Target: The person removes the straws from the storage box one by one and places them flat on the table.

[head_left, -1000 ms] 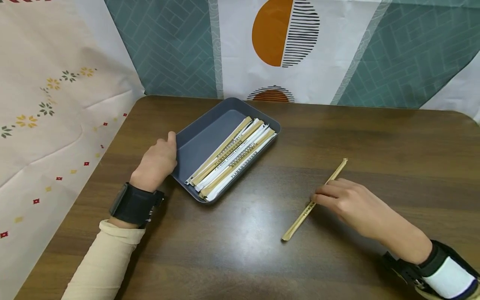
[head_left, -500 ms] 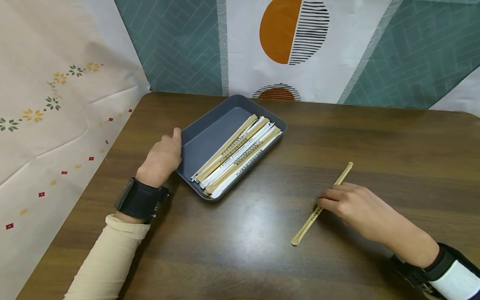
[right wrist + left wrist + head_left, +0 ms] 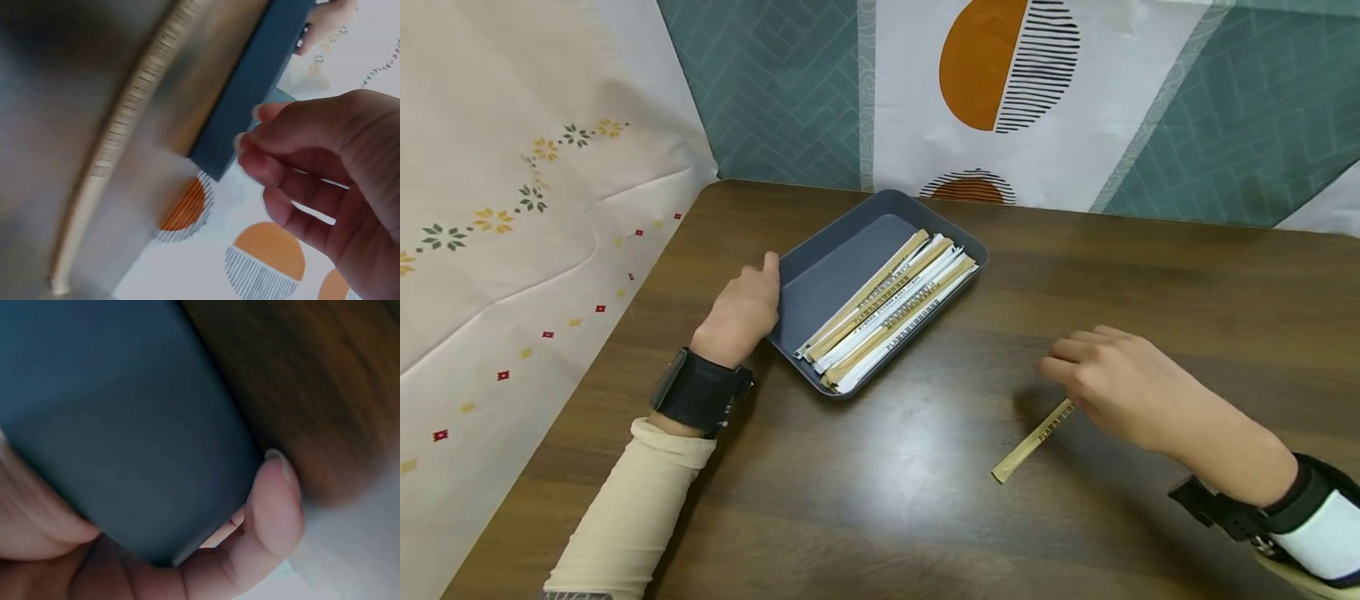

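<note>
At right of the head view, quite near: right hand (image 3: pixel 1120 383), with fingers loosely curved and nothing held, above a loose paper packet (image 3: pixel 1033 442). Placed slantwise on the brown table (image 3: pixel 850 517), lower right of the frame, partly hidden by the hand here, but apart from the fingers in the right wrist view. Farther, left of centre: left hand (image 3: pixel 741 308), gripping the left edge of a grey tray (image 3: pixel 827 275). Inside, upper middle: white and brown packets (image 3: pixel 883 310), close together. Farthest, at the top: printed cloth (image 3: pixel 910 83). Possible trouble, as judged: by pinching near one end, tilting or dropping the loose packet; by pressing hard, creasing the paper; by pulling the tray from one side, disturbing the packets.
</note>
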Demonstrator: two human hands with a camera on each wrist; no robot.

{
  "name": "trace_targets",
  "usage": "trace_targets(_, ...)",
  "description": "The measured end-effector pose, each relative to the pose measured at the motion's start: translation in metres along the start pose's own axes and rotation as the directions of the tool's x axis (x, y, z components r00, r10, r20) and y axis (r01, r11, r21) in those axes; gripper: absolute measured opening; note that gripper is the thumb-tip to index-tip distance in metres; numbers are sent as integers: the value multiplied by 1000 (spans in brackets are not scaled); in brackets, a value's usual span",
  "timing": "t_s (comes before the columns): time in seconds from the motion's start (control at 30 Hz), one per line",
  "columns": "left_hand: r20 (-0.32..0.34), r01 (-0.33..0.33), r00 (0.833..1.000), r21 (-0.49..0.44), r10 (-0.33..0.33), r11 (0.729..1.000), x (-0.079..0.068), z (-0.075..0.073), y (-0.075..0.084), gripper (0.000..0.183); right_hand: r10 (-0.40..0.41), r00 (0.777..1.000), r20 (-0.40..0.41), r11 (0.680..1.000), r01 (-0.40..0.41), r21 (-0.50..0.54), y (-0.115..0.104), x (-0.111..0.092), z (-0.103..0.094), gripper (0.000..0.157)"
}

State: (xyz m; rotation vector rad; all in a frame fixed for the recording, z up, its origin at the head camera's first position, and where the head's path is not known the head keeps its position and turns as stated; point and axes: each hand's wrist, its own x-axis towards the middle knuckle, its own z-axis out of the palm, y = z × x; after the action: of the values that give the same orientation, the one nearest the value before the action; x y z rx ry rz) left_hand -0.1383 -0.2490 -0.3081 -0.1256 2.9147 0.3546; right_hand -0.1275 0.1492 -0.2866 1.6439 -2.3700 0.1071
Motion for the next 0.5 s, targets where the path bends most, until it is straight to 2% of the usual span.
trace_targets(0.23, -13, 4, 1000, -9, -4, 1000, -1, 3, -1, 37, 20, 1000, -14, 1000, -20, -13, 11, 51, -10, 25)
trace_targets(0.5, -46, -7, 999, -15, 7, 1000, 0, 2, -1, 36, 42, 996, 81, 999, -41, -13, 19, 95, 1, 13)
